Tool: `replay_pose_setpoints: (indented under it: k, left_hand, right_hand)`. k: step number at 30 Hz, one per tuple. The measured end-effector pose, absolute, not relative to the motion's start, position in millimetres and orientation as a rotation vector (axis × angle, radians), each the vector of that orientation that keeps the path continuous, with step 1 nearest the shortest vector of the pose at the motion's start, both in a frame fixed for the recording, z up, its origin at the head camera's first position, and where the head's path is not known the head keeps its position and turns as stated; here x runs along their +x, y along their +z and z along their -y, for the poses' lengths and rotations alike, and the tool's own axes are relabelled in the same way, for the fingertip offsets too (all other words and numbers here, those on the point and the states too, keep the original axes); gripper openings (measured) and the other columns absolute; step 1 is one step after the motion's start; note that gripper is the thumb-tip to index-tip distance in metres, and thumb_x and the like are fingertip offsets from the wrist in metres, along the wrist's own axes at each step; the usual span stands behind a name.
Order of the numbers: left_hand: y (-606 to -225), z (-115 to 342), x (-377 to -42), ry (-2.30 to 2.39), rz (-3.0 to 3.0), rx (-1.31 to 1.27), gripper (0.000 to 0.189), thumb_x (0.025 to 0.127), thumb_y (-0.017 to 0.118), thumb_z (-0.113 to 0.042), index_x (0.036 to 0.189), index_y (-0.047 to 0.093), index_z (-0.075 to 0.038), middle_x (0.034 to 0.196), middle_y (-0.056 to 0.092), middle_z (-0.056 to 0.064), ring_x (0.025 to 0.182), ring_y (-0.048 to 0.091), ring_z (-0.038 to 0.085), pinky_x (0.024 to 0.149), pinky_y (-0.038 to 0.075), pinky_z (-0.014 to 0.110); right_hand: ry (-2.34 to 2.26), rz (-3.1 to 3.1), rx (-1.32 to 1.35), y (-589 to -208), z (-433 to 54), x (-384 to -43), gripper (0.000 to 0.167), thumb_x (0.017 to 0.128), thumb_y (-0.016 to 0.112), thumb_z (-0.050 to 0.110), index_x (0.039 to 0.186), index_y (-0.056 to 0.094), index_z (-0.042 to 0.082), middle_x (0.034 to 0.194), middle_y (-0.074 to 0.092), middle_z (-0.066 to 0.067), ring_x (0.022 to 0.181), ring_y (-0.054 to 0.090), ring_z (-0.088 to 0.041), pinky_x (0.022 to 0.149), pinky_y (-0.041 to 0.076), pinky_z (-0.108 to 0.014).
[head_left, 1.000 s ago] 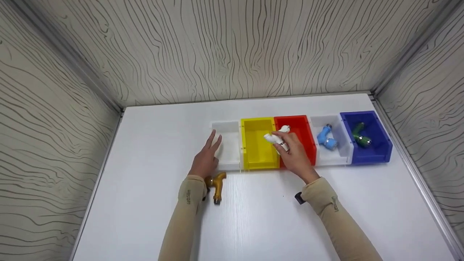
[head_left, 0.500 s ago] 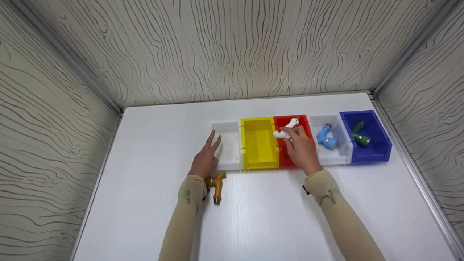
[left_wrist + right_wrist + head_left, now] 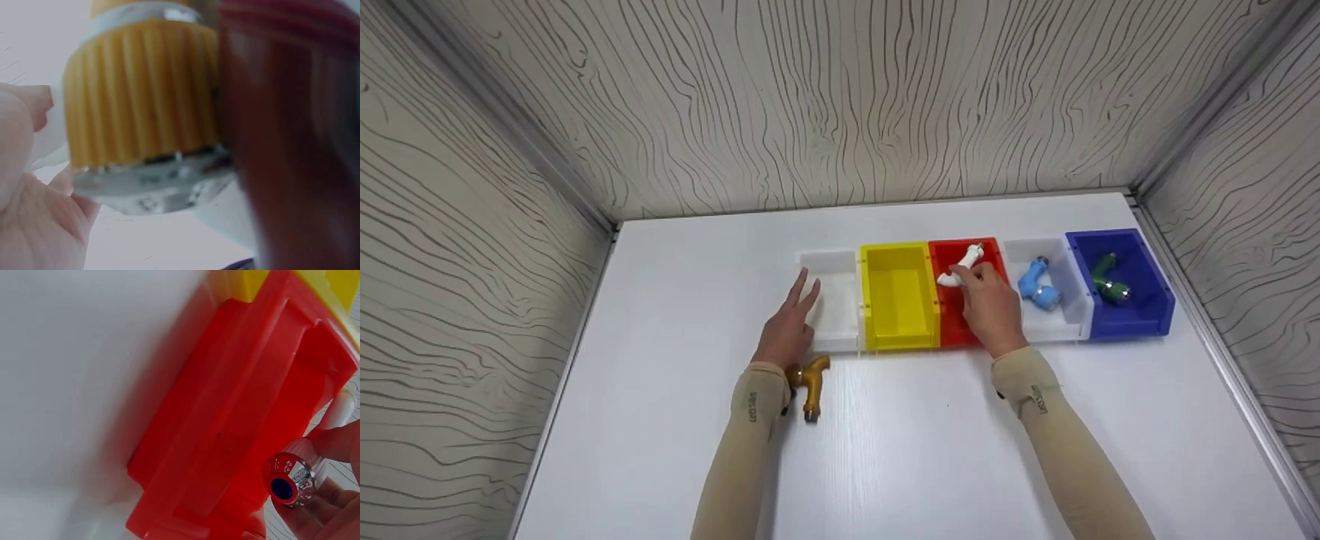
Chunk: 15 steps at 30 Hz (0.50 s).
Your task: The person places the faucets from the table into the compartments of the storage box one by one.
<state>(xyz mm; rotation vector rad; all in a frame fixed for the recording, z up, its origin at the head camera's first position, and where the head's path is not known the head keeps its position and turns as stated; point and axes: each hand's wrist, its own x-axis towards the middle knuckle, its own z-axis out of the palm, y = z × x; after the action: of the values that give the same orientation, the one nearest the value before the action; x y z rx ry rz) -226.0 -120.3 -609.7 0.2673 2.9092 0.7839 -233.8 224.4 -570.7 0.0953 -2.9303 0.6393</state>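
In the head view my right hand [image 3: 992,311] pinches a white tap [image 3: 971,256] over the red bin [image 3: 956,335]. The right wrist view shows its ribbed handle with a chrome end [image 3: 289,481] close above the bin's inside. My left hand [image 3: 786,330] has its index and middle fingers stretched apart at the left side of the left white bin [image 3: 834,343]. An amber tap [image 3: 811,384] lies on the table beside the left wrist. Its ribbed handle [image 3: 143,95] fills the left wrist view, next to a blurred dark red shape [image 3: 292,140].
The bins stand side by side in one row. A yellow bin [image 3: 900,341] adjoins the red one. To the right, a light blue tap [image 3: 1033,274] lies in another white bin [image 3: 1046,330], and a green tap [image 3: 1104,271] in the blue bin [image 3: 1132,326]. Patterned panels [image 3: 840,97] enclose the table.
My right hand has carried the white tap rightward, from the border of the yellow and red bins to over the red bin, turning it slightly. The left hand stays in place.
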Motion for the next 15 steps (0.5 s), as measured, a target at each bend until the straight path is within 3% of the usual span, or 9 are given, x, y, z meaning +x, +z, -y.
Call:
replay_pose_setpoints:
  k: [10,15]
  left_hand:
    - [-611,119,-228,0.747,-2.911,0.270,0.086,0.097,0.061,0.003,0.166,0.023,-0.031,0.175,-0.006,-0.017,0.149,0.044,0.022,0.107,0.054,0.038]
    - [-610,121,-228,0.759,-2.910,0.263,0.085,0.097,0.062,0.002,0.166,0.024,-0.031,0.175,-0.006,-0.017,0.150,0.042,0.022,0.114,0.049,0.040]
  right_hand:
    - [0.555,2.895,0.118,-583,-235,-239,0.042,0.100,0.063,0.001,0.140,0.065,0.013,0.115,0.061,-0.021,0.095,0.058,-0.038,0.093,0.056,-0.052]
    - [0.547,2.916,0.117,-588,-236,-239,0.043,0.100,0.063,0.001,0.141,0.065,0.012,0.115,0.061,-0.021,0.100,0.057,-0.039,0.096,0.054,-0.053]
